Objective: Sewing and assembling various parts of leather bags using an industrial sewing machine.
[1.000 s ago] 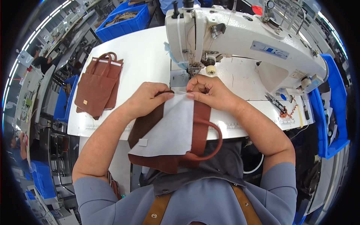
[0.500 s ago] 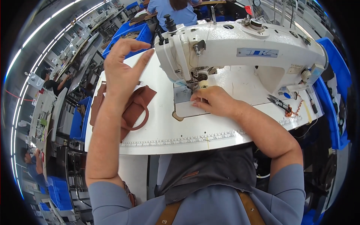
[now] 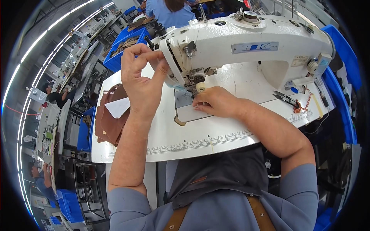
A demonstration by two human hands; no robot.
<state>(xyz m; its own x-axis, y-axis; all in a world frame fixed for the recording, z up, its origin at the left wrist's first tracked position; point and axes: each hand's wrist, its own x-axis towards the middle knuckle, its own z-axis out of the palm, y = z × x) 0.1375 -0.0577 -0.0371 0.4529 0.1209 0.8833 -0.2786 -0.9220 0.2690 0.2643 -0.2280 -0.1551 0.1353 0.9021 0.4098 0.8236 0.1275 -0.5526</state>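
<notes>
Brown pieces (image 3: 110,124) partly behind left forearm (image 3: 135,150); co-worker (image 3: 169,14) cut off above; hold of right grip (image 3: 220,102) unclear.

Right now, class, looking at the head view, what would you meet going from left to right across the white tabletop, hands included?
Brown bag pieces → the person's raised left hand → grey plate → the person's right hand → scissors → black pen-like tool.

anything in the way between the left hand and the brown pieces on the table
Nothing visible stands between the left hand and the brown pieces; white tabletop shows beside them. The left forearm hides their right edge, so that part cannot be checked.
</notes>
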